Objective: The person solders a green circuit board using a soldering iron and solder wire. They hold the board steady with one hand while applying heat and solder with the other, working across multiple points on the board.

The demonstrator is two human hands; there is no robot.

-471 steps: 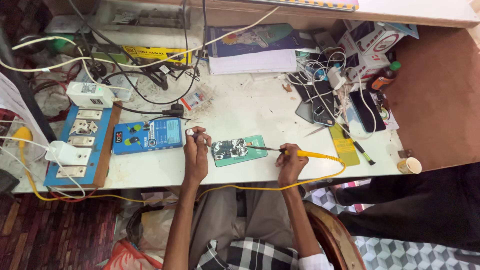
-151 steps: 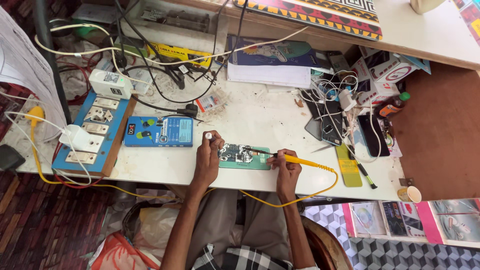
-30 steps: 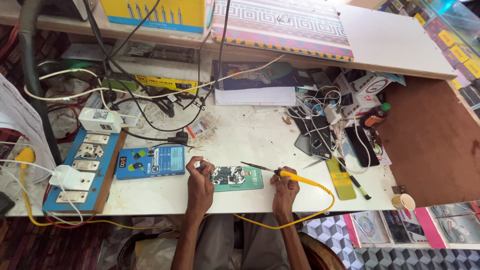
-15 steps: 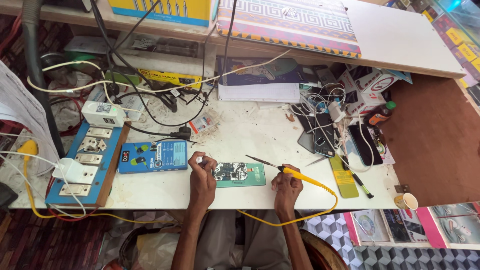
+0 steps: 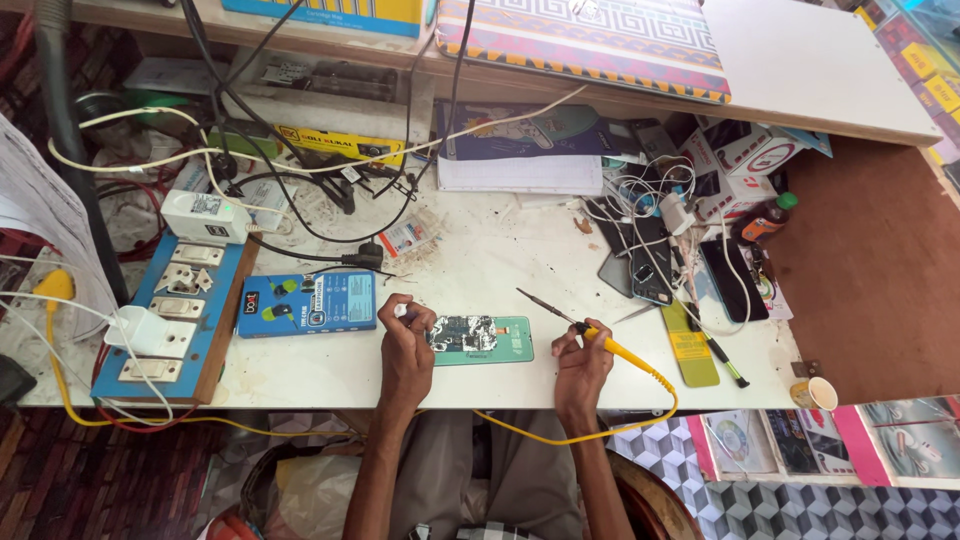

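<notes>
Right hand (image 5: 578, 362) is wrapped tight around the yellow-handled soldering iron (image 5: 590, 335), tip raised and angled far-left, clear of the board. Left hand (image 5: 405, 345) is closed too, pinching something small and white at the fingertips; what it is, I cannot tell. It rests against the left end of the opened green-backed phone with its circuit board showing (image 5: 480, 339), which lies flat between the two hands, close to the near edge of the white, scuffed worktable (image 5: 500, 250).

Left of that hand sits a blue rectangular box (image 5: 305, 303), and further left a blue switchboard panel with white sockets (image 5: 180, 320) right at the table's left end. Black and white cables (image 5: 300, 170) sprawl across the far left. Far right, a heap of dark phones and white chargers (image 5: 660, 250) crowds the surface, with a yellow flat strip (image 5: 688, 345) near the right hand. A small paper cup (image 5: 815, 393) perches at the near right corner.

Open table shows in the middle, just beyond the phone. The iron's yellow cord (image 5: 600, 430) loops off the near edge, over the person's lap.
</notes>
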